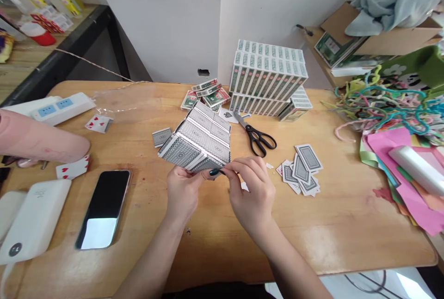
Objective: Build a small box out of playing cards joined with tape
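A box-like structure built of grey-patterned playing cards (199, 135) is held tilted above the table. My left hand (183, 192) grips its near lower edge, with the thumb pressed along the front. The fingers of my right hand (251, 188) are pinched together at the structure's lower right corner; whatever lies between the fingertips is too small to make out. Black-handled scissors (258, 137) lie just beyond my right hand. Loose playing cards (301, 169) are piled face down to the right, and a single card (162, 137) rests left of the structure.
Card boxes (267, 72) are stacked at the back, with several more boxes (206, 95) in a loose heap. On the left are a phone (104, 209), a white power bank (34, 220), a pink bottle (41, 137) and a power strip (62, 109). Coloured paper (398, 165) and pipe cleaners (391, 100) crowd the right.
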Available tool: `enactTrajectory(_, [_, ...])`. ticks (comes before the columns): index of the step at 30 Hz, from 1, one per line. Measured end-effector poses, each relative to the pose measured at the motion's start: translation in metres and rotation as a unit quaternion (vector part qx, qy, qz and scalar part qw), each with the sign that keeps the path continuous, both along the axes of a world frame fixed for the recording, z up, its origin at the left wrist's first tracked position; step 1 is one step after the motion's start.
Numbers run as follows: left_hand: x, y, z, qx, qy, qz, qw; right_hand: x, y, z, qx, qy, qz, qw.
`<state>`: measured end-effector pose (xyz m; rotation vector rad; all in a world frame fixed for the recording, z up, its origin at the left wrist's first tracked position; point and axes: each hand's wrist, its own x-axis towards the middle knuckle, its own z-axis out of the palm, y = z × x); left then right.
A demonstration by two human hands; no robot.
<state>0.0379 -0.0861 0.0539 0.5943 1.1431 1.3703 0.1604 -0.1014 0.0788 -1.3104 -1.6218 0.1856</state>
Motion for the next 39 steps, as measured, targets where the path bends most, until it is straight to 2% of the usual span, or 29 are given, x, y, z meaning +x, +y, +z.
enactTrajectory(8, [0.002, 0.0, -0.01, 0.008, -0.01, -0.01, 1.0, -0.008, -0.007, 0.0, -0.022, -0.065, -0.015, 0.998])
enactTrajectory(12, [0.001, -0.001, -0.012, 0.008, -0.004, -0.024, 1.0, -0.003, -0.004, 0.002, -0.04, -0.087, 0.023, 0.995])
enactTrajectory(17, [-0.002, 0.002, -0.009, 0.016, 0.019, -0.033, 0.999, 0.013, 0.006, 0.005, -0.104, -0.018, 0.087, 0.991])
enactTrajectory(22, [0.002, 0.004, 0.0, 0.021, 0.06, -0.028, 0.998, 0.005, 0.004, 0.004, -0.019, -0.019, -0.035, 0.999])
enactTrajectory(27, [0.001, 0.0, 0.003, 0.029, 0.065, -0.016, 0.997, -0.012, -0.001, 0.001, -0.004, -0.023, -0.085, 0.996])
enactTrajectory(34, [0.002, -0.002, 0.006, 0.042, 0.065, -0.045, 0.996, -0.017, -0.002, -0.001, -0.044, -0.042, -0.075, 0.995])
enactTrajectory(39, [-0.001, -0.004, 0.002, 0.047, 0.133, -0.086, 0.986, -0.01, 0.0, -0.006, -0.109, 0.0, -0.043, 0.993])
